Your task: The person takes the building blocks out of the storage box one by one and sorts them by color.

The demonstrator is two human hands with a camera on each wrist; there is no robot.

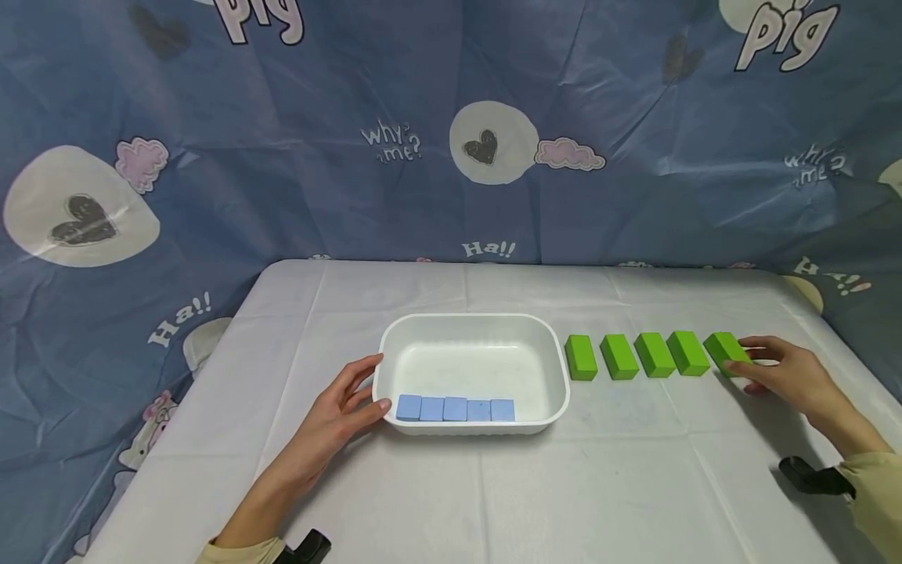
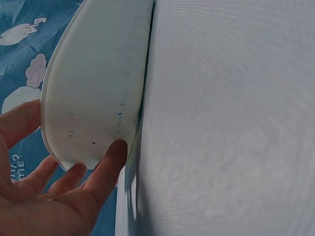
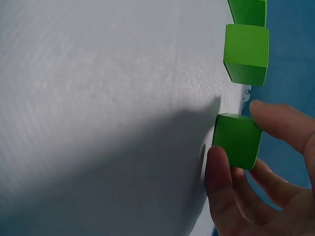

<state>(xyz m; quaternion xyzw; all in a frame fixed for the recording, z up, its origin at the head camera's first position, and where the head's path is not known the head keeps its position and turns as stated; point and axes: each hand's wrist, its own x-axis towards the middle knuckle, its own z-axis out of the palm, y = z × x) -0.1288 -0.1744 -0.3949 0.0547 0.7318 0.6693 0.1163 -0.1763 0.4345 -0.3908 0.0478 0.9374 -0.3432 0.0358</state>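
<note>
My left hand (image 1: 334, 411) holds the left end of a white plastic tray (image 1: 471, 319), with its thumb at the front corner and fingers against the end wall. In the left wrist view, fingertips press the outer wall of the tray (image 2: 98, 78). Along the tray's front inside wall lie several light blue blocks (image 1: 455, 409) in a row. At the far right, my right hand (image 1: 792, 376) pinches the end green block (image 1: 724, 350) between thumb and fingers. The right wrist view shows this green block (image 3: 237, 141) tilted slightly, close over the white cloth.
Several other green blocks (image 1: 618, 356) stand in a spaced row on the white-covered table (image 1: 585, 486), between the tray and my right hand. Behind the table hangs a blue printed cloth (image 1: 317, 102), which also runs down the left side.
</note>
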